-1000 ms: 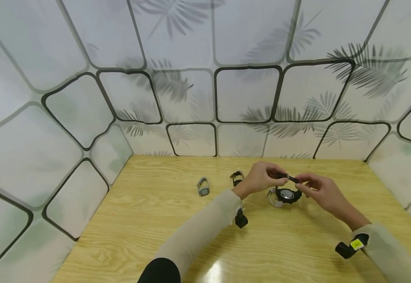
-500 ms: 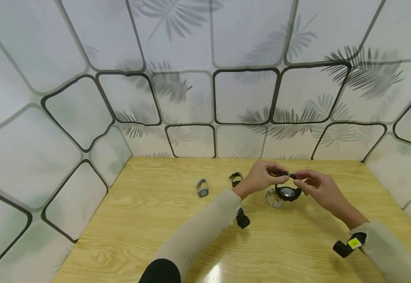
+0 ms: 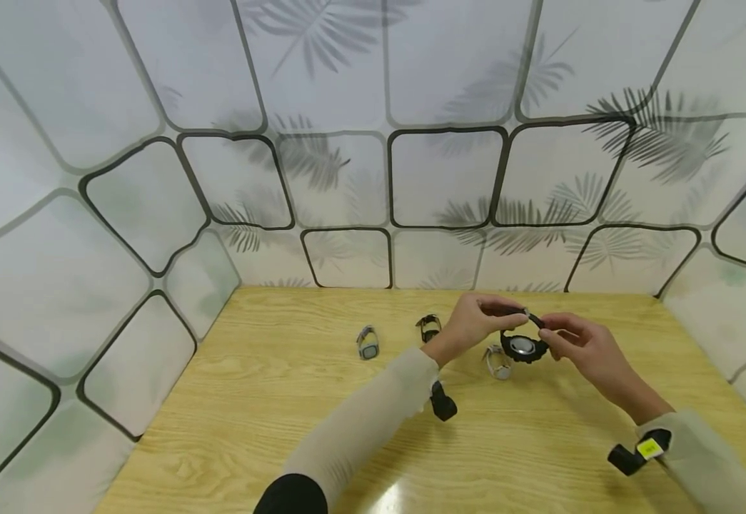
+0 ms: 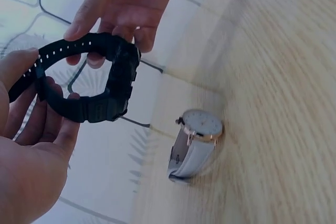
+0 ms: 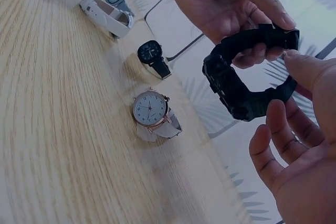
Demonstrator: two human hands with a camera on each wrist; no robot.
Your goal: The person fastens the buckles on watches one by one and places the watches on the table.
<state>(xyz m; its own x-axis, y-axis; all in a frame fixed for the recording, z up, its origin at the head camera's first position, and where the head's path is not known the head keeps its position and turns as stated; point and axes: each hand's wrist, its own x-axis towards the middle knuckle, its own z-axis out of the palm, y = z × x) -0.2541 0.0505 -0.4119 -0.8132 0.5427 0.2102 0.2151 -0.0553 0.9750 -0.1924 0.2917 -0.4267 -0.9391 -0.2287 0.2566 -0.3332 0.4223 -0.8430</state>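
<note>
Wooden table [image 3: 270,400] — black watch [image 3: 522,345] pinched between both hands, aloft.

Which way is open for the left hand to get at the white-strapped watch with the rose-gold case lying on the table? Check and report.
Probably yes: the white-strapped rose-gold watch lies just below the left hand with bare wooden table around it, but both that hand and the right hand hold the black chunky watch, so it must let go first.

text: none legible | white watch [image 5: 152,113] dial: numerals too small to read | yellow wrist tag [image 3: 648,447]: unreadable
</note>
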